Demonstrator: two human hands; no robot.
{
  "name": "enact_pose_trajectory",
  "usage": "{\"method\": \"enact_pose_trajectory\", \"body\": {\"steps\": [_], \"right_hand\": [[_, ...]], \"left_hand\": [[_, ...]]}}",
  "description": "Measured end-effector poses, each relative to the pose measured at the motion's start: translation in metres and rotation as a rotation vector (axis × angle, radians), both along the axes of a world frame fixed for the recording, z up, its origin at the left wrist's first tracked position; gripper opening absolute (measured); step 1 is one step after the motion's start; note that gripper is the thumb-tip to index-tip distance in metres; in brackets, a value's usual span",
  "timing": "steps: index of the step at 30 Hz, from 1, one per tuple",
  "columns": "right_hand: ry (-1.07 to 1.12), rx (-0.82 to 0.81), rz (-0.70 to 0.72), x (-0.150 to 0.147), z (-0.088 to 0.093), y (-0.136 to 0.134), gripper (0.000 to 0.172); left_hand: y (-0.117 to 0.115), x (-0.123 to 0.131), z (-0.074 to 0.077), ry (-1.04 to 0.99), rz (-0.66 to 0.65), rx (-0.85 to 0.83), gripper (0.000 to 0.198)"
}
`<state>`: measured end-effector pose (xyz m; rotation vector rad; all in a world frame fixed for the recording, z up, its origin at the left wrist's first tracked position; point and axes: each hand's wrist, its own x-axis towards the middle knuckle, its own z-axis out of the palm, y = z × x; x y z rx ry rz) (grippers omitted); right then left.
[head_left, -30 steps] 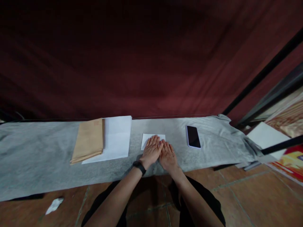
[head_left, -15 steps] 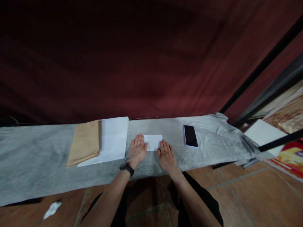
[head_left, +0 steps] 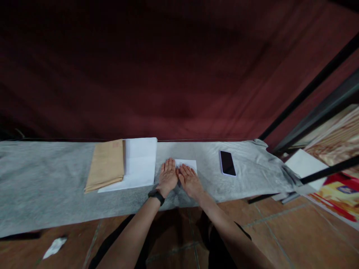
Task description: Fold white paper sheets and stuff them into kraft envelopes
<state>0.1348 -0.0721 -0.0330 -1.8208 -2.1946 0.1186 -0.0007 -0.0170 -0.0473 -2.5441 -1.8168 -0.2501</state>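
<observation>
The small folded white paper (head_left: 189,164) lies on the grey-covered bench (head_left: 50,186) straight in front of me, and most of it is under my palms. Only its far edge and right corner show. Half a second ago my hands sat apart, one at each end of it. Now my left hand (head_left: 167,176) and right hand (head_left: 189,180) have slid back together, thumbs side by side, as they were a second ago. Both sets of fingers are stretched flat and close together, gripping nothing, just pressing down on the paper.

Just left of my left hand is the edge of a stack of white sheets (head_left: 141,160), with brown envelopes (head_left: 106,164) lying on its left part. To the right there is bare cloth, then a phone (head_left: 227,163) lying face up, well apart. The bench's near edge runs just behind my wrists, and a dark red curtain (head_left: 168,74) closes off the far side.
</observation>
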Motion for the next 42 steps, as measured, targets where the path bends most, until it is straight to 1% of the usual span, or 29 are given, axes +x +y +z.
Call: {"method": "enact_pose_trajectory", "body": {"steps": [2,5,8,11,17,22,25,27,28,30,32,34,36,37,39,42], "right_hand": [[-0.017,0.010,-0.001,-0.006,-0.003,0.007,0.048],[-0.028,0.062,-0.047,-0.008,-0.013,0.014,0.049],[-0.038,0.114,-0.114,-0.004,-0.024,0.019,0.051],[-0.051,0.129,-0.166,0.005,-0.029,0.023,0.053],[-0.096,0.130,-0.237,0.035,-0.033,0.026,0.054],[-0.147,0.138,-0.240,0.052,-0.037,0.020,0.055],[-0.145,0.152,-0.270,0.057,-0.035,0.016,0.054],[-0.133,0.161,-0.297,0.059,-0.031,0.012,0.054],[-0.124,0.166,-0.296,0.059,-0.028,0.010,0.054],[-0.091,0.168,-0.245,0.055,-0.021,0.007,0.055],[-0.043,0.146,-0.134,0.047,-0.016,0.004,0.055],[0.005,0.098,-0.008,0.035,-0.014,0.001,0.055],[0.032,0.053,0.062,0.025,-0.014,-0.001,0.055],[0.037,0.038,0.073,0.022,-0.016,-0.002,0.054],[0.029,0.025,0.058,0.020,-0.019,-0.003,0.054],[-0.015,0.037,0.005,0.026,-0.024,-0.004,0.056]], "left_hand": [[0.001,-0.003,0.000,-0.004,-0.024,-0.003,0.057],[0.003,-0.006,0.000,-0.017,-0.030,-0.013,0.057],[0.005,-0.008,0.000,-0.024,-0.028,-0.012,0.057],[0.004,-0.011,0.000,-0.026,-0.043,-0.006,0.058],[0.001,-0.012,0.001,-0.019,-0.033,0.006,0.057],[-0.001,-0.012,0.004,0.005,-0.002,0.004,0.056],[-0.003,-0.012,0.007,0.010,0.046,0.005,0.057],[-0.009,-0.010,0.009,-0.013,0.049,0.030,0.058],[-0.013,-0.007,0.009,-0.032,0.023,0.051,0.059],[-0.024,0.000,0.007,-0.071,-0.089,0.093,0.059],[-0.034,0.008,0.002,-0.087,-0.217,0.109,0.058],[-0.041,0.015,-0.004,-0.072,-0.279,0.087,0.056],[-0.044,0.017,-0.010,-0.044,-0.287,0.054,0.056],[-0.044,0.017,-0.012,-0.031,-0.285,0.039,0.057],[-0.043,0.015,-0.013,-0.021,-0.270,0.023,0.058],[-0.040,0.010,-0.011,-0.036,-0.232,0.018,0.060]]}}
